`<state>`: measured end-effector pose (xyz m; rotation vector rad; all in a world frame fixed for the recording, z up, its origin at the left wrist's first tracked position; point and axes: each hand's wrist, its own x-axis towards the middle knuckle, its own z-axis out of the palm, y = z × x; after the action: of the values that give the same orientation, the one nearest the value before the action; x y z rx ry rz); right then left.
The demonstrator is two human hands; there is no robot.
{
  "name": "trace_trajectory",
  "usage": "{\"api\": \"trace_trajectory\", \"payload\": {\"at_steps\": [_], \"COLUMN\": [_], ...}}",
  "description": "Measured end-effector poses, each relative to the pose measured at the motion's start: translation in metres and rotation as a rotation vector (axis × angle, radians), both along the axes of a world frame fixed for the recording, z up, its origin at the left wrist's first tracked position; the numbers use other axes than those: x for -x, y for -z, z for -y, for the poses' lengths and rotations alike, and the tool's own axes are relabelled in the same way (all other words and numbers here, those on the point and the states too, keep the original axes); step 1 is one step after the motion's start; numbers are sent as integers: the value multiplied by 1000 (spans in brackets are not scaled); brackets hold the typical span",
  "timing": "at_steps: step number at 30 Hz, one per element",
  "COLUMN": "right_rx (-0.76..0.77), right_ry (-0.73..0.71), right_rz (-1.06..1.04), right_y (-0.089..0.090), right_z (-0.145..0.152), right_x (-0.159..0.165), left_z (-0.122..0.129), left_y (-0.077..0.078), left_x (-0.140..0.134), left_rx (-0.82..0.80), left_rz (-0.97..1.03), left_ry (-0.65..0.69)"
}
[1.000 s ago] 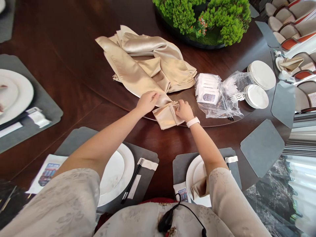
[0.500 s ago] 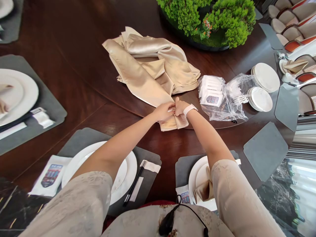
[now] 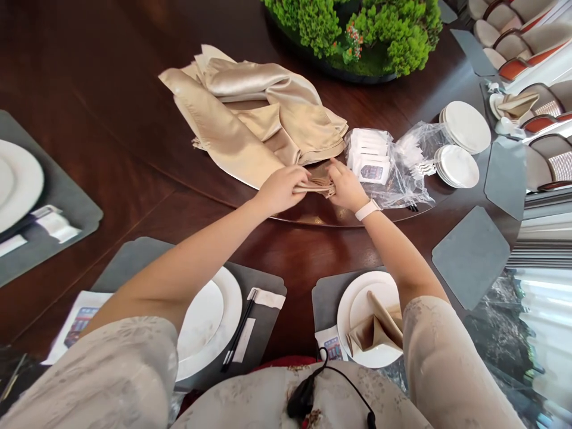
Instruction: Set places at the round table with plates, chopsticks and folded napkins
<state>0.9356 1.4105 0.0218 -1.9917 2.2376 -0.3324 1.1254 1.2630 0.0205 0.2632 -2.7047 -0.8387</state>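
Note:
Between my hands is a folded beige satin napkin (image 3: pixel 316 186), its layers stacked into a narrow bundle. My left hand (image 3: pixel 285 189) pinches its left end, and my right hand (image 3: pixel 345 183), below a pale wristband, grips the right end. Just beyond my hands lies a loose heap of the same satin napkins (image 3: pixel 259 113) on the round glossy tabletop. Close to my right hand rests a clear plastic bag (image 3: pixel 402 193) with white printed packets (image 3: pixel 374 170) inside.
Small plates (image 3: pixel 467 128) are stacked at the right. A green plant arrangement (image 3: pixel 357 36) stands at the back. Nearer me are a white plate (image 3: pixel 232 298) on a grey placemat, black chopsticks (image 3: pixel 240 329), and another plate bearing a folded napkin (image 3: pixel 378 328).
The napkin bundle has been lifted and turned, so its hanging lower end no longer shows. My hands have moved apart to its two ends. The view has shifted slightly.

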Motion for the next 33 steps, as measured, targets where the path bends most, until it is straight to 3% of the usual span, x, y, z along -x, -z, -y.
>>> {"api": "trace_trajectory", "payload": {"at_steps": [5,7,10,14,18,23,25,30,33], "right_rx": [-94,-84,-52,-72,-50,-35,-11,126,204], "right_ry": [-96,-125,-52,32,-50,-67,28,451,454], "right_rz": [45,76,112,127,151,247,356,654,688], "right_y": [39,49,56,59,61,56,51,35,24], "right_z": [-52,-66,-72,-67,-67,-69,-66,-50,-44], "right_x": [-17,-24,-31,-33,-28,-23,-22,-15,-16], "left_z": [-45,-59,-67,-55,-44,-42,-42,-42,-43], "left_y": [54,72,87,88,81,75,75,71,59], "left_x": [-10,-13,-16,-18,-13,3,8,14,23], "left_rx": [143,157,165,95,-25,43,64,101,111], "left_rz": [129,137,102,87,100,185,177,250,341], "left_ry": [270,295,293,307,54,-149,-154,-89,-85]}}
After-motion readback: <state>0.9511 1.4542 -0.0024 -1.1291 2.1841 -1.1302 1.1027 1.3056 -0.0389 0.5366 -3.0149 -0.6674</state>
